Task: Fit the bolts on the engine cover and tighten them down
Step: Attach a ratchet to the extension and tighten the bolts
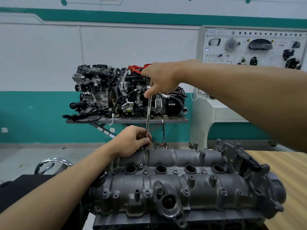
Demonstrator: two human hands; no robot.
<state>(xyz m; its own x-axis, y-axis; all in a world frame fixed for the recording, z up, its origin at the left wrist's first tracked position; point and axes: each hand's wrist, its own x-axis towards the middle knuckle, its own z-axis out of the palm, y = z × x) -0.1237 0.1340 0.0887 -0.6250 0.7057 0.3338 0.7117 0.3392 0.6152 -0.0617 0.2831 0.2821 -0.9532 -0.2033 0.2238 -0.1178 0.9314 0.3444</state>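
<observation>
Head camera: the grey engine cover [182, 183] fills the near centre, its right end beside the wooden counter [285, 165]. A long slim driver [148, 113] stands almost upright at the cover's far edge, left of middle. The left hand [132, 141] rests on the cover, fingers pinching the shaft low down. The right hand [161, 78] is up high, fingers curled round the driver's top end. Bolts [145, 171] sit in the middle row between the round holes. Far behind, another engine [129, 92] sits on a stand.

The counter [282, 170] at lower right lies open; the engine cover [166, 181] (studded with bosses) and the upright tool shaft [148, 112] block the centre.
</observation>
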